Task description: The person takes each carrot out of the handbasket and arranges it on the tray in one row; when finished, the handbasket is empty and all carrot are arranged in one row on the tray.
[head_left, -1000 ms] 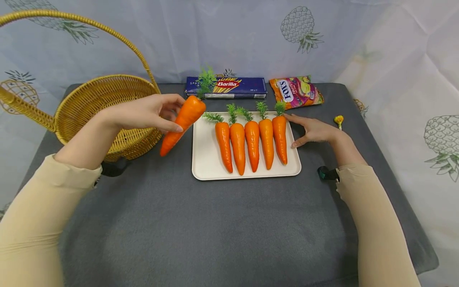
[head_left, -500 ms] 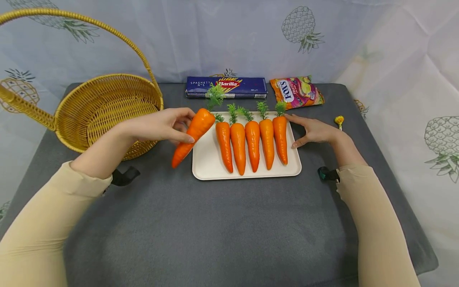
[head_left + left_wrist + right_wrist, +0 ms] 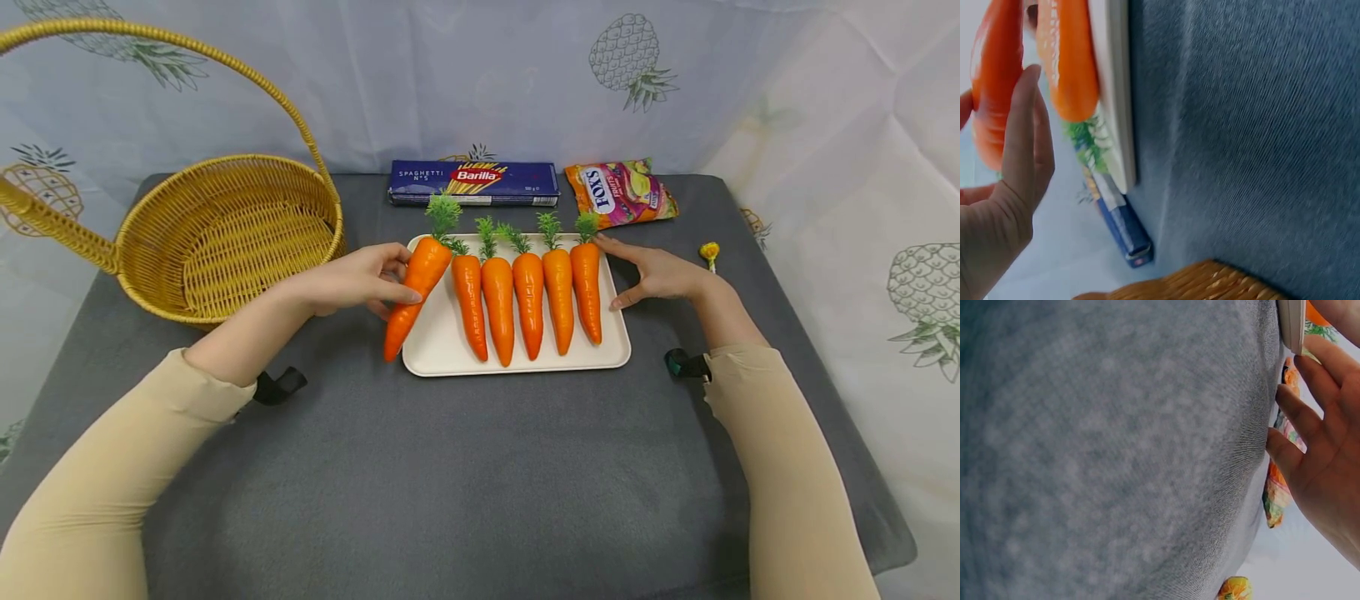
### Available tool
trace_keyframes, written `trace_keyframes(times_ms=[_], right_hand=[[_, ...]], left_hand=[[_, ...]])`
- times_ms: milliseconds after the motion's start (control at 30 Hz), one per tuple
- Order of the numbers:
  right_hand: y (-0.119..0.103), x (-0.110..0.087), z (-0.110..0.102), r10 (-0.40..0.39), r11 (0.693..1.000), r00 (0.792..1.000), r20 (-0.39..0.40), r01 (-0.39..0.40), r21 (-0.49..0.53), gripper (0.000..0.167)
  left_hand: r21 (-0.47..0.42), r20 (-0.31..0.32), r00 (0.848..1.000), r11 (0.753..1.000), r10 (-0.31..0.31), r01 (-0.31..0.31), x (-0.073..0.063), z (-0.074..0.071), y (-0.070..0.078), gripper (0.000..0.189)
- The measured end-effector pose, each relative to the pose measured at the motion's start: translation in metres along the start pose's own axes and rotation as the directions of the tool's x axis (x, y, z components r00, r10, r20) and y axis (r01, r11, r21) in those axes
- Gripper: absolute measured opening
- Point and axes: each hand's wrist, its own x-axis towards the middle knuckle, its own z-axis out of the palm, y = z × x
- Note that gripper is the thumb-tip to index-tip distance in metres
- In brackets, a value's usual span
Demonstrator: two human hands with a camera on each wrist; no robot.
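My left hand (image 3: 356,279) grips a carrot (image 3: 426,265) with a green leafy top, thumb on its near side. This carrot is tilted over the left edge of a cream tray (image 3: 517,367), its tip beyond the rim. In the left wrist view the held carrot (image 3: 997,75) appears above the tray (image 3: 1121,94). Several more carrots (image 3: 528,300) lie side by side on the tray, tops toward the back. At the tray's right edge rests my right hand (image 3: 660,273), fingers spread and touching the rim. Those fingers (image 3: 1300,415) look relaxed in the right wrist view.
A wicker basket (image 3: 225,315) with a tall handle stands on the left. Behind the tray lie a blue spaghetti box (image 3: 427,187) and a Fox's candy bag (image 3: 622,192). A yellow lollipop (image 3: 708,251) lies at the right, on the grey table (image 3: 465,475).
My left hand has carried the carrot from beside the basket rightward and toward me to the tray's left edge, turning it more upright in view. My right hand has stayed still.
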Motion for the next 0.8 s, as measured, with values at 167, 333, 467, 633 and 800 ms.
trace_keyframes(times_ms=[167,333,467,633,800], right_hand=[[-0.001,-0.001,0.000,0.003,1.000,1.000,0.001,-0.003,-0.001,0.110],[-0.001,0.000,0.000,0.005,1.000,1.000,0.003,-0.005,-0.010,0.110],[-0.001,0.000,-0.001,0.010,1.000,1.000,0.007,-0.010,-0.012,0.110],[-0.002,0.000,-0.001,0.017,1.000,1.000,0.012,-0.017,-0.006,0.110],[-0.002,0.000,-0.001,0.015,1.000,1.000,0.013,-0.015,-0.006,0.109]], left_hand=[[-0.074,-0.069,0.996,0.996,-0.047,0.042,0.009,0.009,-0.005,0.054],[-0.113,-0.129,0.986,0.989,-0.109,0.094,0.015,0.016,-0.008,0.053],[-0.120,-0.138,0.978,0.983,-0.154,0.138,0.017,0.020,-0.007,0.054],[-0.147,-0.138,0.973,0.975,-0.186,0.165,0.019,0.023,-0.003,0.055],[-0.158,-0.136,0.974,0.974,-0.182,0.160,0.024,0.027,-0.004,0.040]])
